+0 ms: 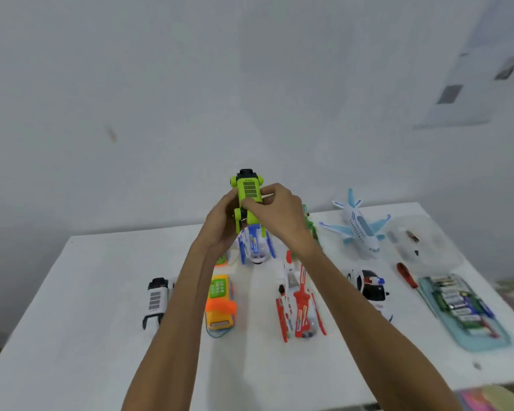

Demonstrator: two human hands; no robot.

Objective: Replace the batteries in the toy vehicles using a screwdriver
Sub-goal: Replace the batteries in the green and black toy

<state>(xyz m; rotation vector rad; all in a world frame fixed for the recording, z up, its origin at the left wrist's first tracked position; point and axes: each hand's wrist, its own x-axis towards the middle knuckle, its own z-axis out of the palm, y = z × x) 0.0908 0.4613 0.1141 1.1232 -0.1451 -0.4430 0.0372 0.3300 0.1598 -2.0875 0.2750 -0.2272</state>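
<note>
Your left hand (220, 225) and right hand (278, 216) both curl fingers round green toy car (248, 192), raised at frame centre above white table (86, 321). Pale wall (161, 84) fills upper frame. Red screwdriver (407, 275) and battery tray (487, 345) at right.

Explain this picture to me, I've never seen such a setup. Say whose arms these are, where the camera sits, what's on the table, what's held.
There is no machine here. These are a person's bare arms, filmed by a camera worn on their head that looks forward and down. The left hand and right hand both hold a green toy car raised above the white table. On the table lie other toys, among them a toy airplane and a police car, plus a red screwdriver and a tray of batteries.
</note>
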